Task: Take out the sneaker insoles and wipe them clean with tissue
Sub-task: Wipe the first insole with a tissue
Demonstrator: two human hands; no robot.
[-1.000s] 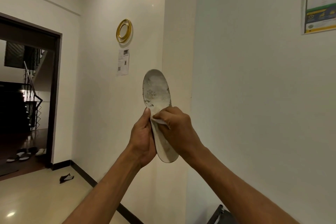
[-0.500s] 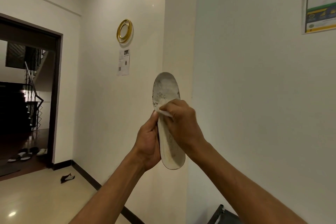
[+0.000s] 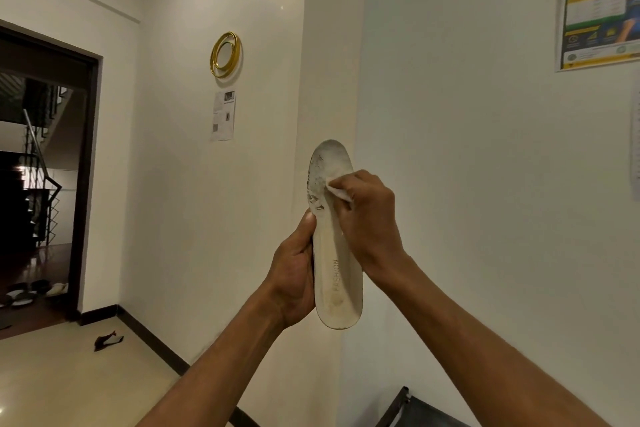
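Soft warm light is washing the walls; the doorway is lying dark, the floor is glinting at left, and the insole is showing sharp.

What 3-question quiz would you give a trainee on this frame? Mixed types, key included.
1. True or false: the left hand grips the insole, toe end up.
2. Where does the right hand press the tissue? A) the insole's toe half B) its heel C) the wall
3. Fill in: the word printed on the insole is ____.
Key: 1 true; 2 A; 3 FASHION.
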